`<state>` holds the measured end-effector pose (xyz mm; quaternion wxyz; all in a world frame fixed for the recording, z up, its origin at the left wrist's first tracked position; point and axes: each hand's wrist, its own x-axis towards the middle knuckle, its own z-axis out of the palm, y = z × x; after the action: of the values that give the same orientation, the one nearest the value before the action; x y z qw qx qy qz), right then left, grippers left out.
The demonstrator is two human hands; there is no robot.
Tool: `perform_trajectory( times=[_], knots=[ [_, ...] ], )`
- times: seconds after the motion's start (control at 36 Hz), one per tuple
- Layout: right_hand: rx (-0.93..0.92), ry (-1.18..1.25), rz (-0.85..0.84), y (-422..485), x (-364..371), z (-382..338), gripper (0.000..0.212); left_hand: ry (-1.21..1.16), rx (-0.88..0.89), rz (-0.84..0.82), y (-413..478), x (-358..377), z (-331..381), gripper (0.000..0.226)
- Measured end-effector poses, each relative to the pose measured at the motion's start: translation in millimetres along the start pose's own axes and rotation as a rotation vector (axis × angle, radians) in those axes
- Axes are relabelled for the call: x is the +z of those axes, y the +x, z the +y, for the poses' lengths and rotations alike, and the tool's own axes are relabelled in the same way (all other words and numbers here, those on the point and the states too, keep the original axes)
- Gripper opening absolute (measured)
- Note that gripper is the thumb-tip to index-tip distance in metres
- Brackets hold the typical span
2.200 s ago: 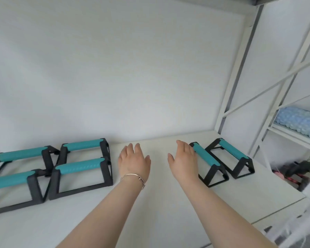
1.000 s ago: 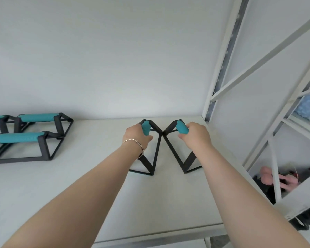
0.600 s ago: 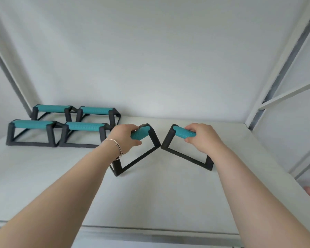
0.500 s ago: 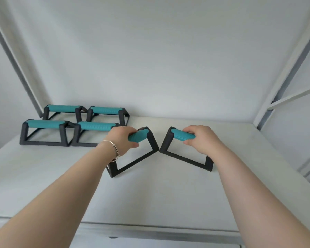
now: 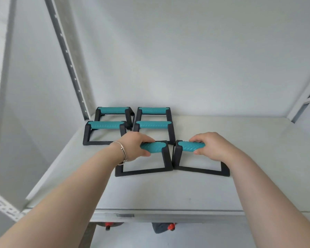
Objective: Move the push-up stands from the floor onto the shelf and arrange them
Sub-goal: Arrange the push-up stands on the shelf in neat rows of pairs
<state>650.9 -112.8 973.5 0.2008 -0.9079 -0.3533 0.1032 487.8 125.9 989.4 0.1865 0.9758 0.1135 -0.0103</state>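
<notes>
Several black push-up stands with teal grips stand on the white shelf. Two rows of two sit at the back left, among them a front-left stand and a front-right stand. My left hand is closed around the teal grip of a nearer stand. My right hand grips the teal bar of the stand beside it. These two held stands rest side by side on the shelf, almost touching, just in front of the back group.
A white wall closes the back of the shelf. A perforated metal upright rises at the left and a white post at the right. Below the shelf's front edge, dark objects with red parts show.
Both hands have slid the two held stands leftward and turned them parallel, side by side, close to the back group. The view has shifted left.
</notes>
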Motion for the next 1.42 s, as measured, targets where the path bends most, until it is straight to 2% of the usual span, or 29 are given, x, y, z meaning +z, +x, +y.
perform_trajectory(
  times=[0.25, 0.47, 0.92, 1.11, 1.28, 1.42],
  knots=[
    [-0.026, 0.042, -0.008, -4, 14, -36, 0.042, 0.017, 0.017, 0.000, -17, -17, -40, 0.047],
    [-0.044, 0.097, -0.049, 5, 31, -65, 0.044, -0.010, -0.060, 0.001, -37, -28, -84, 0.045],
    [-0.115, 0.016, -0.105, 17, 59, -109, 0.045, 0.038, -0.137, -0.010, -57, -34, -144, 0.046],
    [-0.162, 0.018, -0.075, 27, 69, -113, 0.044, 0.027, -0.191, -0.021, -60, -37, -156, 0.046],
    [-0.239, -0.033, -0.080, 37, 71, -113, 0.045, -0.077, -0.213, 0.055, -62, -26, -153, 0.042],
    [-0.235, -0.012, -0.035, 40, 76, -113, 0.037, -0.105, -0.202, 0.125, -58, -18, -154, 0.039]
  ],
)
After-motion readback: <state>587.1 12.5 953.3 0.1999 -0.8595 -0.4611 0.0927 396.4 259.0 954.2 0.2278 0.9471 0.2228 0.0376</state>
